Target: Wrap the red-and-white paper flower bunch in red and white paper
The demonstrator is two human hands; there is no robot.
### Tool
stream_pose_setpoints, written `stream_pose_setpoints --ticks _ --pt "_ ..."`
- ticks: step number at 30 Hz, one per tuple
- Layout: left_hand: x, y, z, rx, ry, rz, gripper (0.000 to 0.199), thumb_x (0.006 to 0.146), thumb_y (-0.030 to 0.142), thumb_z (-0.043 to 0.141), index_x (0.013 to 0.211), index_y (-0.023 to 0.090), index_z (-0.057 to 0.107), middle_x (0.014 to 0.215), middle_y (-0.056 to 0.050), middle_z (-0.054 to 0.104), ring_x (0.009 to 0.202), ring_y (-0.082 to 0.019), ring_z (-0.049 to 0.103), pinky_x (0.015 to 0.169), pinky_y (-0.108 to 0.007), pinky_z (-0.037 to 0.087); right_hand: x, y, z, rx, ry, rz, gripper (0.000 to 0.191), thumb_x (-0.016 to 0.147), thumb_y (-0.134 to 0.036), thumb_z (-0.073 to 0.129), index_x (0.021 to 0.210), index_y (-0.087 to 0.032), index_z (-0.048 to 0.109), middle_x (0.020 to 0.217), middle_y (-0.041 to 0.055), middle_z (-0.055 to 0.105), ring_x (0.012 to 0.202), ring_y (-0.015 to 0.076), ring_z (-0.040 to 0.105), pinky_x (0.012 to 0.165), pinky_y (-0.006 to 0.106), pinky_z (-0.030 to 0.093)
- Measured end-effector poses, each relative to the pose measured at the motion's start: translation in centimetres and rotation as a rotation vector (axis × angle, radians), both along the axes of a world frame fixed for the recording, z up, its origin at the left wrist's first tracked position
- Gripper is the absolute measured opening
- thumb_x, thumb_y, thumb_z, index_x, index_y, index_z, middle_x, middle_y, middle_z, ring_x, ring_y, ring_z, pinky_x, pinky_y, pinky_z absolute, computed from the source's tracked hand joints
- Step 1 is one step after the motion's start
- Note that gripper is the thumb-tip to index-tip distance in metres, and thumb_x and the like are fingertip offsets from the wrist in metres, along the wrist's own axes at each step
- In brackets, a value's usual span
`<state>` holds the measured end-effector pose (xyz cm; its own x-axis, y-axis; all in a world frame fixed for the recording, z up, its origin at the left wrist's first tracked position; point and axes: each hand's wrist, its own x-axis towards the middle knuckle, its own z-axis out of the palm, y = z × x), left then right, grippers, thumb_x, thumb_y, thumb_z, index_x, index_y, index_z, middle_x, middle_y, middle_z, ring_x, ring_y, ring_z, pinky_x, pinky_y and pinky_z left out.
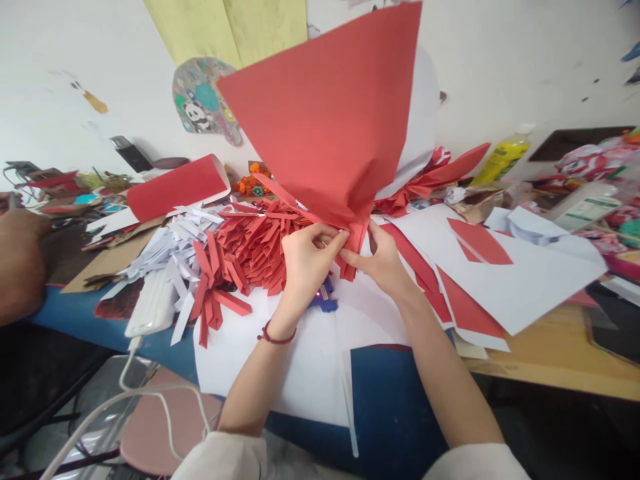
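In the head view, a red paper sheet (330, 107) was held upright at the centre, its broad top flared toward twelve o'clock and its gathered base (354, 243) pinched between both hands. The fingers of the left hand (311, 257) were closed on the folds, thumb against forefinger; by the right hand (384, 260) the base was clasped from three o'clock, the thumb laid across its front and the other fingers mostly hidden behind. A white layer (423, 100) was seen behind the sheet's right edge; whether it was joined could not be told.

For a neat gather, the folds were judged best pressed flat and drawn tight at one narrow point, with the pleats evenly spaced and the flare left uncrushed. One hand was best used as a clamp while the folds were adjusted by the other.

A blue device (327, 298) with a small red light was placed at seven o'clock, just below the wrists, so care with the forearms seemed called for. At nine o'clock, red paper strips (257, 247) were heaped on the surface (400, 393); these were best left undisturbed.
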<state>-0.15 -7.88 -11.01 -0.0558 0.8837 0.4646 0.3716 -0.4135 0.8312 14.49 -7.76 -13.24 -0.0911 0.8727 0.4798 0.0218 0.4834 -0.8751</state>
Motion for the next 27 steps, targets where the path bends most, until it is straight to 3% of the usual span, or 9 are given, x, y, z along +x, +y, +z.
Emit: stream_pose_setpoints --ticks 5,12,27 --pt "0.18 0.00 -0.15 -0.051 -0.095 -0.021 0.020 0.078 0.035 0.073 0.069 0.017 0.071 0.064 -0.001 0.071 0.056 -0.013 0.062 0.056 -0.024 0.048 -0.15 0.16 -0.15 0.035 -0.065 -0.062 0.048 0.073 -0.023 0.073 0.118 -0.022 0.059 0.125 0.0051 0.064 0.116 0.0262 0.059 0.103 0.042 0.049" --pt "0.31 -0.09 -0.38 -0.078 -0.150 -0.021 0.023 0.077 0.037 0.073 0.069 0.016 0.070 0.061 -0.002 0.068 0.053 -0.012 0.059 0.052 -0.023 0.044 -0.24 0.19 -0.62 0.063 -0.094 -0.099 0.060 0.072 -0.022 0.074 0.129 -0.022 0.055 0.123 0.0065 0.063 0.126 0.0285 0.054 0.112 0.046 0.040" --pt "-0.04 -0.76 0.04 -0.107 -0.234 -0.090 0.021 0.073 0.036 0.078 0.069 0.016 0.072 0.059 0.000 0.065 0.050 -0.009 0.050 0.049 -0.022 0.039 -0.30 -0.21 0.05 0.037 -0.064 -0.021 0.045 0.073 -0.028 0.076 0.114 -0.022 0.059 0.126 0.0061 0.063 0.118 0.0265 0.059 0.106 0.043 0.047"
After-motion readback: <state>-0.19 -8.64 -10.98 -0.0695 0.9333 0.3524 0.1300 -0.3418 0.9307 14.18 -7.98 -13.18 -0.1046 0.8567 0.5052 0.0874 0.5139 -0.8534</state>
